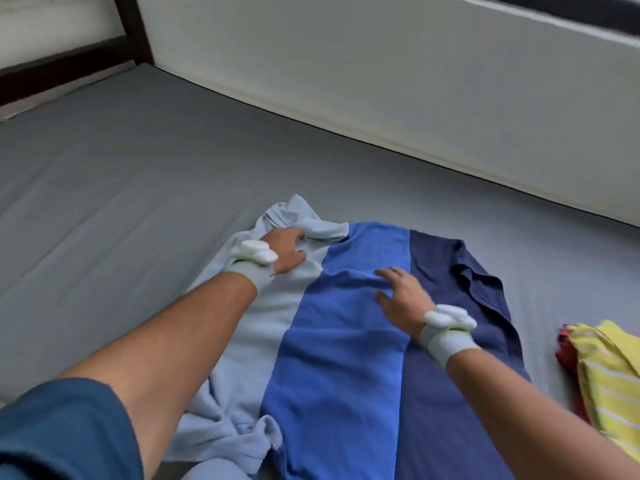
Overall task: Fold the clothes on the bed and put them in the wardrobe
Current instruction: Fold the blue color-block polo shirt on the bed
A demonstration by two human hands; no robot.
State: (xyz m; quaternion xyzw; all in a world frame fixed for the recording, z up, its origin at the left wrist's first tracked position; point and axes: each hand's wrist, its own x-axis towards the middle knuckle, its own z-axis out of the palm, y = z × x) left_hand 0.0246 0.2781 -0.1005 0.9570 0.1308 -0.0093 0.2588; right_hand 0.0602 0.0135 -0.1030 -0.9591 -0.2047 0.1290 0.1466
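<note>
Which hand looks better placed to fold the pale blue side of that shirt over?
The left hand: its fingers already grip the striped shirt by its pale blue collar end. The right hand lies flat mid-shirt.

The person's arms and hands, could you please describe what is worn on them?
Both hands, left and right, are bare. Each wrist wears a grey band edged in yellow-green, topped by a white lumpy device. The left upper arm shows a dark blue sleeve.

No readable text, label, brand or number shows on anything here.
</note>
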